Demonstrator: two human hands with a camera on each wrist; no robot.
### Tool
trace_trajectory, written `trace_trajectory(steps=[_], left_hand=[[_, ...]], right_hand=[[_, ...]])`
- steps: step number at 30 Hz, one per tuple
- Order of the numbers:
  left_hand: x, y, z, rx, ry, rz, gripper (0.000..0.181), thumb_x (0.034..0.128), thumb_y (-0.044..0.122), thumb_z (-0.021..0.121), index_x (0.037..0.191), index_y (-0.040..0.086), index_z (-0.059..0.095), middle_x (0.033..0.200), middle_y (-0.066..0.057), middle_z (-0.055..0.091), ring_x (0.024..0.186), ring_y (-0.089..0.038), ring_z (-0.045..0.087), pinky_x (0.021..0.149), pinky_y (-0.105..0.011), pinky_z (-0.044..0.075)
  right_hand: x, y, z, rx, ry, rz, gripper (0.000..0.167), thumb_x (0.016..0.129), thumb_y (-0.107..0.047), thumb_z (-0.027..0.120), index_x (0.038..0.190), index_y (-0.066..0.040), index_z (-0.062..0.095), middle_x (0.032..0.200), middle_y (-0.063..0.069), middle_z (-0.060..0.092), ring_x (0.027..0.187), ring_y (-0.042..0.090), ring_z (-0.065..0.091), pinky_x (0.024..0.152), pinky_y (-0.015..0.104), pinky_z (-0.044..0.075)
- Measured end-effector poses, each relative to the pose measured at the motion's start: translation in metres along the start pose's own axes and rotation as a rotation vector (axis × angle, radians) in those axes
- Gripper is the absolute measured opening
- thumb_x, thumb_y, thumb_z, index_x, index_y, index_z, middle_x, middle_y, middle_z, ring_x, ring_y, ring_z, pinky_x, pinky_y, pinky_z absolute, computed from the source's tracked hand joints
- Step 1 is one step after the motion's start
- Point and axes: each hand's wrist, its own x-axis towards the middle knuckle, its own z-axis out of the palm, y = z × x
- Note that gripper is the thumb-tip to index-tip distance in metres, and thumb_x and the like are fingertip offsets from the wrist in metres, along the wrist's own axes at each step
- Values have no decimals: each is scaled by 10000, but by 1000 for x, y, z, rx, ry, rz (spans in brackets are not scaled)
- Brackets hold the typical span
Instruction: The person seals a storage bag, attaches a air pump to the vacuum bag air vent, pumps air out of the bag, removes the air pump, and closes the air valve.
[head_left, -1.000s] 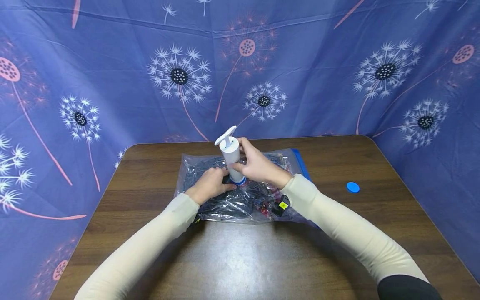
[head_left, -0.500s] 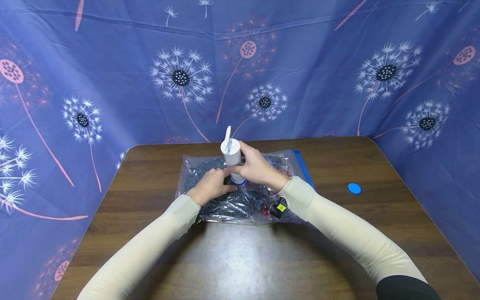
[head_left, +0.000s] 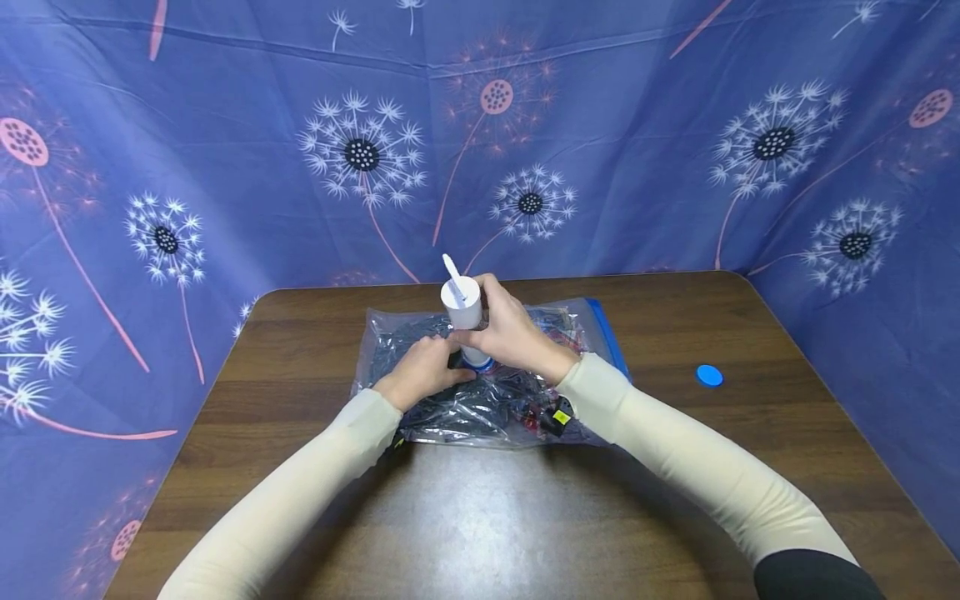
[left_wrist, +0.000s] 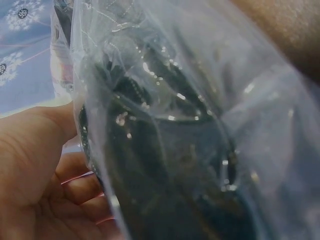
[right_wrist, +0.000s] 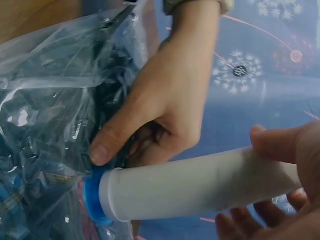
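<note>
A white hand pump (head_left: 462,313) stands nearly upright on the blue valve (right_wrist: 92,197) of a clear vacuum bag (head_left: 468,421). Dark contents and small red patches show through the crumpled plastic. My right hand (head_left: 512,332) grips the pump's barrel, thumb on the near side. The white pump handle (head_left: 453,271) sits low above the top cap, almost edge-on. My left hand (head_left: 422,372) is at the pump's foot, its thumb beside the blue valve and its fingers curled behind. In the left wrist view, the bag hides part of that hand.
A round blue cap (head_left: 708,376) lies on the brown wooden table (head_left: 480,533) to the right. A blue strip (head_left: 607,337) edges the bag's right side, and a yellow-labelled black piece (head_left: 557,417) shows near its front. A patterned blue cloth (head_left: 637,150) hangs behind.
The pump handle has turned from broadside to nearly edge-on and now leans left. My right thumb has shifted slightly left across the barrel. My left hand stays at the pump's foot.
</note>
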Motion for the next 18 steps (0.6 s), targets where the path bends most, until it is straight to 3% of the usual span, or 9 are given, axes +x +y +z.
trace_trajectory(steps=[5,11,14,18], left_hand=[[2,0,2,21,-13,-21,582,873,418,824,1297,39,701,1202,-168,749,1090,-336,728,967,-470,575],[4,1,4,40,-15,-19,660,872,438,817,1331,-13,672,1277,-206,709,1134,-377,705,994,-492,560],[3,1,3,32,2,-5,612,869,420,825,1312,19,690,1217,-185,740,1090,-361,723,962,-488,574],[2,1,3,18,21,10,562,863,386,838,1312,80,694,1175,-155,760,1067,-349,734,942,-488,581]], right_hand=[[1,1,-9,72,-73,-41,733,888,-1,773,1504,-61,381,1360,169,587,1217,332,631,1025,493,547],[3,3,-23,164,-174,-36,718,925,105,636,1555,-67,337,1442,185,511,1335,387,545,1090,551,495],[4,3,-24,175,-177,-50,699,920,36,695,1528,-57,361,1445,175,508,1357,378,535,1116,551,472],[5,5,-17,65,-127,-65,736,877,-195,838,1484,-91,436,1385,112,563,1266,291,606,1060,480,519]])
